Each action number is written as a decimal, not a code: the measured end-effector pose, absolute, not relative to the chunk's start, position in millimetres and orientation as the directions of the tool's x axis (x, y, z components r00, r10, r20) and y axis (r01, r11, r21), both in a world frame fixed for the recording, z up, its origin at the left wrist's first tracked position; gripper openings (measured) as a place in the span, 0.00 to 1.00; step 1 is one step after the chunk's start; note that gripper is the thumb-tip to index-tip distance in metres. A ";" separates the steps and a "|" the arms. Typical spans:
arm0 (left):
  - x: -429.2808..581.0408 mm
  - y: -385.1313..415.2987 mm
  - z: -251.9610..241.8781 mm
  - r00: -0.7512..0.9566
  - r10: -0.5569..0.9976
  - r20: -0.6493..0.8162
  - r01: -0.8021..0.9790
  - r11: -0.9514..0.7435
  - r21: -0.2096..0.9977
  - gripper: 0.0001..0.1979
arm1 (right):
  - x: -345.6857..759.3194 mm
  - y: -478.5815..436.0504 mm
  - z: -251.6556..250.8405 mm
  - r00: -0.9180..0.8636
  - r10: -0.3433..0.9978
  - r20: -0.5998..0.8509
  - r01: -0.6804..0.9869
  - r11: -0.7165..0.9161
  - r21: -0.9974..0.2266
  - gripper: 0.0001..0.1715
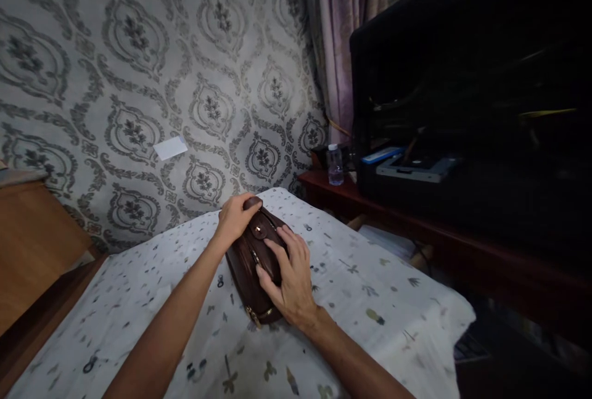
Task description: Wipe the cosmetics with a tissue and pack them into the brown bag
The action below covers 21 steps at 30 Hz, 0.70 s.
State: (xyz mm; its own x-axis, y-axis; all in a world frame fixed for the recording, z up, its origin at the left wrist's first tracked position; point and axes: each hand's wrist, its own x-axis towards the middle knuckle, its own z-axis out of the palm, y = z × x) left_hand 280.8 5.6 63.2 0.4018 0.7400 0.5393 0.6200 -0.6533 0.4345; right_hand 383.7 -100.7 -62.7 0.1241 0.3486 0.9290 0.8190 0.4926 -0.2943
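Observation:
A dark brown leather handbag [247,279] lies on the patterned white sheet, its length running away from me. It has brass-coloured zips and a round emblem near its far end. My left hand [235,219] is closed around the bag's far end, thumb on top near the emblem. My right hand [292,279] rests on the bag's right side with its fingers apart. Its thumb and index fingertip lie near a zip [255,257] on the upper face. The bag's right side is partly hidden under my right hand. A zip pull [253,316] hangs at the near end.
The white sheet [361,300] covers the surface under the bag. A patterned wall [176,78] rises behind it. On the right, a reddish-brown desk [324,184] carries a plastic bottle [335,164] and a large black screen [462,97]. A wooden cabinet [37,238] stands at left.

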 end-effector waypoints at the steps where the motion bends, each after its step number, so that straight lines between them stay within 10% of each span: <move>1: 282.4 6.7 61.7 0.401 0.744 0.535 0.620 -0.650 0.439 0.10 | 384.4 -100.8 -62.8 0.118 0.350 0.929 0.818 0.497 -0.291 0.19; 21: 260.9 -9.0 60.3 0.483 0.728 0.487 0.413 -0.680 0.606 0.15 | 386.7 -98.5 -64.2 0.094 0.375 0.922 0.827 0.486 -0.282 0.22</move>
State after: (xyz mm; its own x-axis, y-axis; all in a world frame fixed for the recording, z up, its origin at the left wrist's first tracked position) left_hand 260.9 -9.0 60.3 0.4829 0.7277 0.4871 0.4130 -0.6798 0.6060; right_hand 386.7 -98.5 -64.2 0.0938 0.3755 0.9221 0.8269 0.4864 -0.2822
